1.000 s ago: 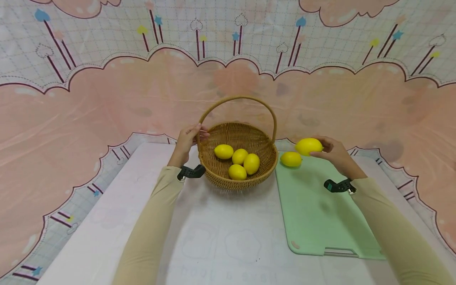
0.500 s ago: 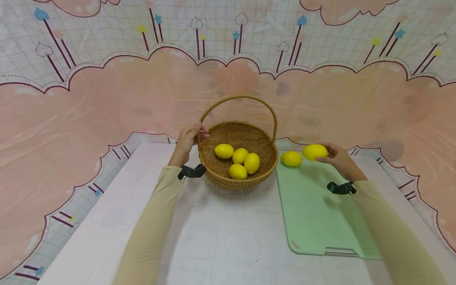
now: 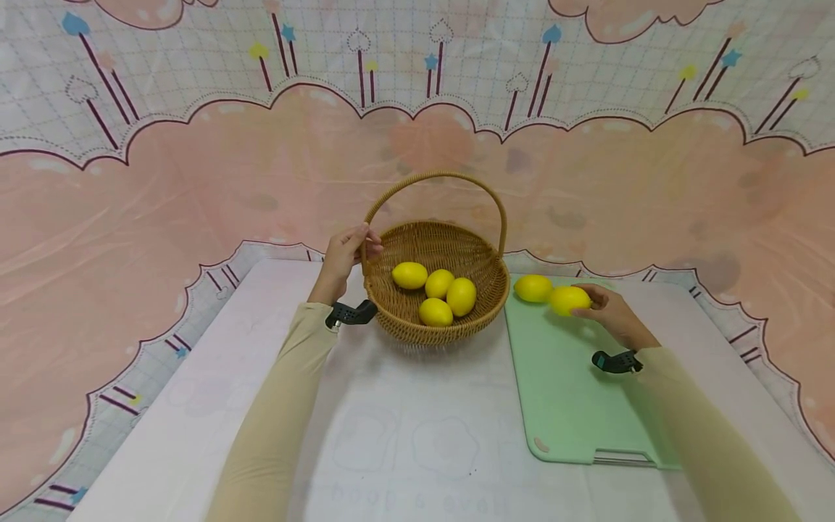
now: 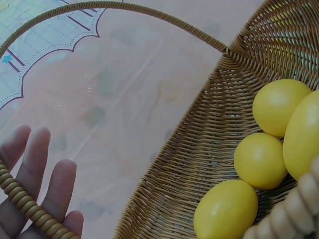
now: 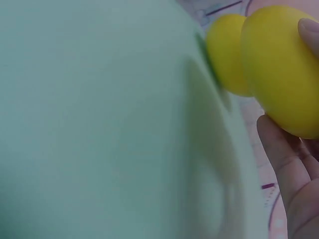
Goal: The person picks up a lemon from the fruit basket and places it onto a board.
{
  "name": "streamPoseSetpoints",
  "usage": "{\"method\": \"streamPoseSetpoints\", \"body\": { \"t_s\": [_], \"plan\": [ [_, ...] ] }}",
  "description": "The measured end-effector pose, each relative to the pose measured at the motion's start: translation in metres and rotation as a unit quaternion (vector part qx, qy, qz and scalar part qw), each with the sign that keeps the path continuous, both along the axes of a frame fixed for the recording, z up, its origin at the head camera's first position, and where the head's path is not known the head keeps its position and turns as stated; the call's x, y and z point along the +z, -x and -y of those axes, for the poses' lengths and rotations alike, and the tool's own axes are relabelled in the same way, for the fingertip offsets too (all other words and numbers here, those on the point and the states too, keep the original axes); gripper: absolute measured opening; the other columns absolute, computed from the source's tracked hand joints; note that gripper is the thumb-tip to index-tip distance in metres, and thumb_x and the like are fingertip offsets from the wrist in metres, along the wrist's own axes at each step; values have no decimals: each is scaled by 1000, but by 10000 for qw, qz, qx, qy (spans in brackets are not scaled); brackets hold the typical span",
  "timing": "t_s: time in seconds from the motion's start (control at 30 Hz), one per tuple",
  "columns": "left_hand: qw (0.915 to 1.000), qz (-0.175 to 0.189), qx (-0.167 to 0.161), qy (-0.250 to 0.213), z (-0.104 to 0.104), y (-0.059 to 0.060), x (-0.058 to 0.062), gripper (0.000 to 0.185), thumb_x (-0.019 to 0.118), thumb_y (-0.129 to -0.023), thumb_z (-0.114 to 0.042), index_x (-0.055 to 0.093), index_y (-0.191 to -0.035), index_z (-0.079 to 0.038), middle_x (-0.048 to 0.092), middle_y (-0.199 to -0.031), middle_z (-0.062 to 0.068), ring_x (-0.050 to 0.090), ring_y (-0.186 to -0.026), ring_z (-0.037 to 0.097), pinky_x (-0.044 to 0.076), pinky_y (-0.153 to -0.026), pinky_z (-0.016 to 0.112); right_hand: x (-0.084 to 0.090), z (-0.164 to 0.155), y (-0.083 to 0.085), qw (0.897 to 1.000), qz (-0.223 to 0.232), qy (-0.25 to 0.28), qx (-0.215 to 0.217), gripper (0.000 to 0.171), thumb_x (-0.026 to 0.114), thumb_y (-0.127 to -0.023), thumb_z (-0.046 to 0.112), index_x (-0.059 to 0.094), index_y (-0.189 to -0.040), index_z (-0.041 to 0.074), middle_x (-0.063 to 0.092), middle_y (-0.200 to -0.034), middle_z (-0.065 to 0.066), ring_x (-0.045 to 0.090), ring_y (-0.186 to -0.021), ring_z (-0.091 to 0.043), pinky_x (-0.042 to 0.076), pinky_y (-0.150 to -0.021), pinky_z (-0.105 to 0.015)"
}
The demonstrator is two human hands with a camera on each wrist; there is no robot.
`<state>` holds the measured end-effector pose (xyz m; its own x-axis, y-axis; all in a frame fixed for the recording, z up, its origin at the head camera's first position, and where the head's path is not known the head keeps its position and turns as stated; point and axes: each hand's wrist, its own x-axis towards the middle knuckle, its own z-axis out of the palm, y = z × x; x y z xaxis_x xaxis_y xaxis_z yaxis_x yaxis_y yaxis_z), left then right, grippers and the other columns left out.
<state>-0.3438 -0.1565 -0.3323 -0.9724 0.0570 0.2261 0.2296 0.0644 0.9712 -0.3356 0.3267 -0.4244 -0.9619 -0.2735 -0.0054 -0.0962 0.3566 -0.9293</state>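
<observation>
My right hand (image 3: 609,313) has its fingers curled round a lemon (image 3: 569,299) that sits low on the far end of the green cutting board (image 3: 574,391), touching or just beside a second lemon (image 3: 533,288) lying there. The risk I see is rolling — these are rounded and the board is smooth, so if my fingers nudge the held lemon into its neighbour, either one could roll off the board's far edge onto the white table (image 3: 391,435). The right wrist view shows the two lemons pressed close, so I cannot tell whether there is any gap. My left hand (image 3: 342,257) rests against the wicker basket (image 3: 398,319) at the base of its handle (image 3: 435,176), fingers straight in the left wrist view, the woven rim lying across them. It steadies rather than grips, so a bump could shift the basket. Inside are four lemons (image 3: 435,290), clustered together on the bottom; three show plainly in the left wrist view.
</observation>
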Motion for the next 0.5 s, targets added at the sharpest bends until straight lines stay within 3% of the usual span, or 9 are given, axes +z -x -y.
{"method": "streamPoseSetpoints", "body": {
  "t_s": [0.33, 0.5],
  "plan": [
    [10000, -43, -27, -59, 1, 0, -1, 34, 41, -100, -36, 62, -82, -17, 66, -73, -14, 66, -77, 7, 51, -91, 41, -16, 13, 0, 10000, 34, -44, 54, 65, 67, -88, 18, 34, -139, -6, 49, -110, 24, 54, -96, 11, 47, -81, -8],
    [10000, -59, 9, -22, 2, 0, -1, 34, 40, -100, -37, 62, -82, -20, 66, -72, -14, 64, -74, 3, 50, -91, 43, -16, 18, -2, 9996, 82, -240, 151, 67, 67, -87, 21, 35, -139, -5, 51, -122, 9, 52, -97, 11, 47, -82, -9]
  ]
}}
